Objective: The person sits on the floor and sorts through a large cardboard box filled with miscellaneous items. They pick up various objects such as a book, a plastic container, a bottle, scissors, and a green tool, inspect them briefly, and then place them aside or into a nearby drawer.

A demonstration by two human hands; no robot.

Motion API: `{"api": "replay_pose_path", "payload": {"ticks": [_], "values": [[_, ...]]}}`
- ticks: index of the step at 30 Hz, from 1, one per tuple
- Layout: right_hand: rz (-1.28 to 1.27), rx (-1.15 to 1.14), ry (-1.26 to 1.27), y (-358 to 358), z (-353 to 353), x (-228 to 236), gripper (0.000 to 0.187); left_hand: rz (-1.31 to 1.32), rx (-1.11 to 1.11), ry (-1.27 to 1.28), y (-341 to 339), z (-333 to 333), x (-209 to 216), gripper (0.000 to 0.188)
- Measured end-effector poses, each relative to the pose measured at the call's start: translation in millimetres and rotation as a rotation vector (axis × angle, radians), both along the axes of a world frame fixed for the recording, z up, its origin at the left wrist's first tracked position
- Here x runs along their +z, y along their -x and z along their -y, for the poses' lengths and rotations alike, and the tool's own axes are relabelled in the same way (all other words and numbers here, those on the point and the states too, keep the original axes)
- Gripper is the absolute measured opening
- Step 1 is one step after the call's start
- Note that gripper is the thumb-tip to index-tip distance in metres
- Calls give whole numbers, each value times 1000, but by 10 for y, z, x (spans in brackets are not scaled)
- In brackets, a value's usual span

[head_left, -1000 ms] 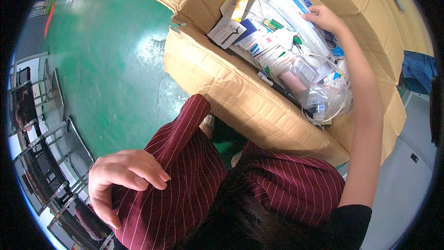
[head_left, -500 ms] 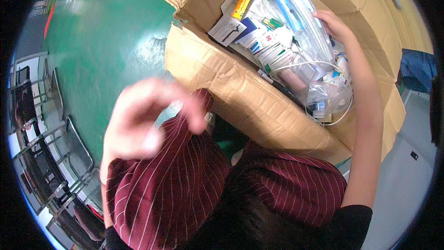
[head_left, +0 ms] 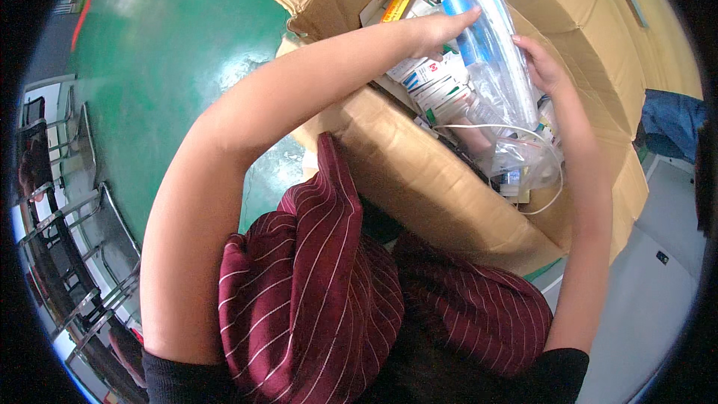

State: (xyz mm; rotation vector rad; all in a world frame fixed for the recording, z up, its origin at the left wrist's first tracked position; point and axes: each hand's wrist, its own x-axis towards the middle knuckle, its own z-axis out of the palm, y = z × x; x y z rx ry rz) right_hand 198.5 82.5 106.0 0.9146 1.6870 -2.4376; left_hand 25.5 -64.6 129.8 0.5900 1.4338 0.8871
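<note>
A large cardboard box stands open in front of my knees. In it lies a long clear plastic bag with something blue inside. My left hand reaches over the near wall and takes hold of the bag's left side beside the blue part; some of its fingers are hidden. At the opposite edge, my right hand pinches the plastic. Beneath the bag are several small white medicine-like boxes, a yellow-orange carton, and a thin white cable looped over smaller clear bags.
Raised cardboard flaps surround the opening on the right and far side. Metal-framed chairs line the left edge. The floor is shiny green. A grey cabinet-like surface and dark blue cloth are at the right.
My left hand has moved from above my left knee, far and right into the box, onto the bag. The bag is slightly lifted and shifted; my right hand stays at its edge.
</note>
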Motion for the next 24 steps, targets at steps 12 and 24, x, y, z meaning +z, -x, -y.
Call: {"api": "replay_pose_path", "payload": {"ticks": [12,24], "values": [[-7,-89,-779,145,760,-18,24,469,-46,-173,-14,14,-289,52],[-63,-53,-948,-31,1445,-47,65,421,-165,-24,334,26,-268,44]]}}
